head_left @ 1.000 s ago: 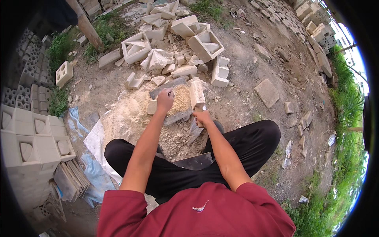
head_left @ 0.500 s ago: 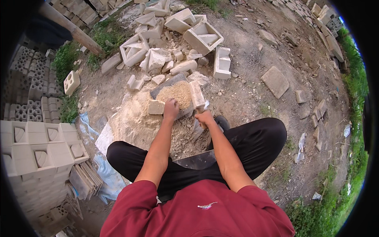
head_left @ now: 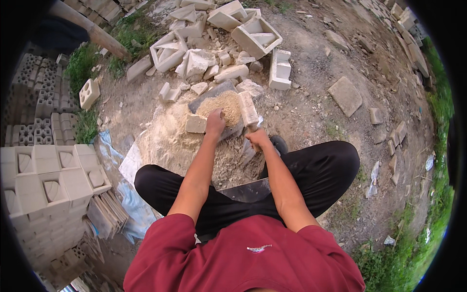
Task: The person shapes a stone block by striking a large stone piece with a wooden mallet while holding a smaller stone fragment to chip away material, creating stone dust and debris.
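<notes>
My right hand (head_left: 258, 138) is wrapped round the handle of a block-headed mallet (head_left: 248, 108). The pale mallet head sits over the right side of a dark slab (head_left: 206, 99). Coarse tan crumbs (head_left: 227, 104) are heaped on that slab. At the near-left part of the heap is my left hand (head_left: 215, 122), its fingers curled in; whatever they may pinch is hidden. Just left of it, a squarish pale block piece (head_left: 195, 123) rests at the slab's edge.
Beyond the slab lie broken hollow blocks (head_left: 257, 36) and rubble. Pale powder (head_left: 163, 136) spreads to the left. Stacked blocks (head_left: 46, 180) and thin boards (head_left: 108, 214) stand at left. A flat stone (head_left: 345, 96) lies at right, and a dark board (head_left: 248, 190) sits between my legs.
The whole view has shifted slightly. My left hand has moved a little farther forward onto the crumbs; my right hand keeps its grip on the mallet, which stays almost in place.
</notes>
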Demonstrator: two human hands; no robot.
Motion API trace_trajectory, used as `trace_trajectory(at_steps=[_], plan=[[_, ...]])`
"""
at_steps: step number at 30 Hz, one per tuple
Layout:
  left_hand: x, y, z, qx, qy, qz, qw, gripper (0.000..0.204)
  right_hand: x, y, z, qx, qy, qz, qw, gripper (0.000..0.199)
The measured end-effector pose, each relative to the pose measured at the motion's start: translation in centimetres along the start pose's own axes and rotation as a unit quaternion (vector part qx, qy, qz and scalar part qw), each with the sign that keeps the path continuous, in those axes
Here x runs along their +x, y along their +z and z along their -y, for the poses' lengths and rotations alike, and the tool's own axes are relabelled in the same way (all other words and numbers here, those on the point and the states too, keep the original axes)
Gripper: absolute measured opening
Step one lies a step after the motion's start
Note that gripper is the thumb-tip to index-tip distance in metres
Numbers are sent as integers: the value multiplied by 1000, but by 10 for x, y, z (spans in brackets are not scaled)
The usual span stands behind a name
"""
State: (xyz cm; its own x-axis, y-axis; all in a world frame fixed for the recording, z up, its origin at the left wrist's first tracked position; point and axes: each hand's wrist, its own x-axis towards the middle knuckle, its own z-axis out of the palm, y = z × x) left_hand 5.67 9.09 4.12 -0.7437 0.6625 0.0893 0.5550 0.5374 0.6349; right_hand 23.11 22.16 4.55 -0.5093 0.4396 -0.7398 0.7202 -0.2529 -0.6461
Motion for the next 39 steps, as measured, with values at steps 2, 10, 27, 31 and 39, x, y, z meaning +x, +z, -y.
trace_trajectory(at_steps=[2,10,27,31,39], plan=[[-1,-3,3,14,9,-22,1000,43,2,0,0,13,13,16,1000,20],[31,-74,-15,91,-93,321,938,48,-12,16,15,6,-19,-42,999,19],[51,-293,-89,70,10,129,989,49,-5,74,7,-110,-92,3,990,33],[36,-301,-84,92,-46,218,971,57,-49,87,58,-16,-114,28,993,24],[53,-294,-108,61,4,180,982,57,-18,85,30,-145,-195,-57,968,23]])
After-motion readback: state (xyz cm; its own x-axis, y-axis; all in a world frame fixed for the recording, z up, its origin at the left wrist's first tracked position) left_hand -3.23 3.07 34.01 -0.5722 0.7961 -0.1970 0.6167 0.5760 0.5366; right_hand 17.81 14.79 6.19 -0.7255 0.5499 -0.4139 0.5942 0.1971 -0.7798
